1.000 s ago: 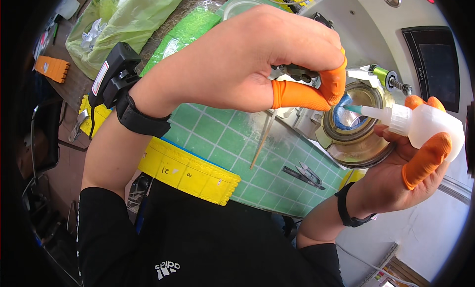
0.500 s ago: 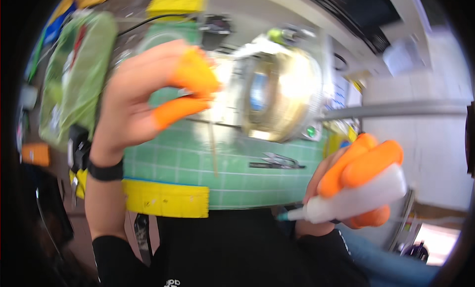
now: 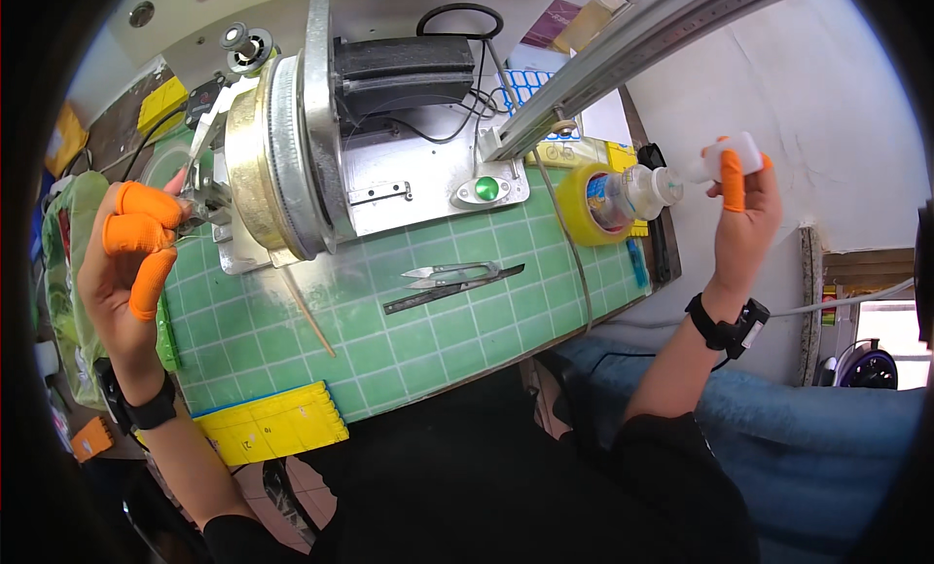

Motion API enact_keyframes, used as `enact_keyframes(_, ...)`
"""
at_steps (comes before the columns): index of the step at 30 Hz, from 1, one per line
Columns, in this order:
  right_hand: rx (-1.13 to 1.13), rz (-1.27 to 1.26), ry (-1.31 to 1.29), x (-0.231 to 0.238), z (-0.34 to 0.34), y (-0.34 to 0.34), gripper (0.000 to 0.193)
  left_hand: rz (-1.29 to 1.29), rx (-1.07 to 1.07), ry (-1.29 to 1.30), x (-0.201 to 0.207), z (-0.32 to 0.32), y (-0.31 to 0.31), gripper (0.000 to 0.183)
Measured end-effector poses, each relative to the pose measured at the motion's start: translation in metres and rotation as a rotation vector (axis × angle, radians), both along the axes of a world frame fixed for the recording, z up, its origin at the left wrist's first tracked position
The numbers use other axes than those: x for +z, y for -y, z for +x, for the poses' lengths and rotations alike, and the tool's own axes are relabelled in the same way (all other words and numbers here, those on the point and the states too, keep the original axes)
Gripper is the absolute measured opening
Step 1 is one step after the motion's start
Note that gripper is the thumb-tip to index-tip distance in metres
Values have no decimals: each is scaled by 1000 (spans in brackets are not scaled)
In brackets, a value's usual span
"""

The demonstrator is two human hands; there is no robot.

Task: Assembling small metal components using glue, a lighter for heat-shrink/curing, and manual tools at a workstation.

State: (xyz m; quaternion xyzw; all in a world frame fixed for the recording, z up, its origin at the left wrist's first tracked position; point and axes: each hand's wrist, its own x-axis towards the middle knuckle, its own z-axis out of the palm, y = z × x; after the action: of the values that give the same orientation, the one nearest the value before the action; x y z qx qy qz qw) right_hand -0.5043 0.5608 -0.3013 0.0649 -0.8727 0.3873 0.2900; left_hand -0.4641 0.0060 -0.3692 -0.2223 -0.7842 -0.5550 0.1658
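My left hand [image 3: 136, 248], with orange finger cots on, is curled beside the metal clamp [image 3: 202, 199] on the face of a brass-coloured wheel [image 3: 251, 170]. What its fingers hold, if anything, is hidden. At the right, my right hand [image 3: 747, 209], also in orange finger cots, grips a white squeeze bottle [image 3: 736, 155] raised above the table edge. The bottle's nozzle is hard to make out. Just left of it, a clear plastic bottle [image 3: 642, 196] leans out of a yellow tape roll [image 3: 581, 209], apart from my hand.
Thread snips [image 3: 452, 272] lie by a dark flat strip [image 3: 418, 301] on the green cutting mat [image 3: 389, 360]. A thin wooden stick [image 3: 309, 313] slants below the wheel. A metal rail [image 3: 603, 77] crosses the upper right. A yellow ruled strip [image 3: 277, 426] lies at the front edge.
The view has swung right, and the wheel now appears farther left. My right hand has lifted the squeeze bottle from low near my body to beside the clear bottle. My left hand stays near the wheel.
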Motion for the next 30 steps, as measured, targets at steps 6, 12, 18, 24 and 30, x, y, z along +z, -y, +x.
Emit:
enact_keyframes(6,86,-135,323,-10,12,-25,39,1,-3,-13,4,4,-4,16)
enact_keyframes(12,-150,120,354,9,33,-23,44,58,-18,-41,0,-3,-7,15)
enact_keyframes(18,-7,170,217,39,70,56,24,-12,-81,-115,4,-8,-4,14)
enact_keyframes(24,664,492,670,-43,66,146,16,-3,-122,-159,-1,-8,2,16)
enact_keyframes(30,547,452,602,-76,65,166,22,-9,-181,-161,3,-14,1,11)
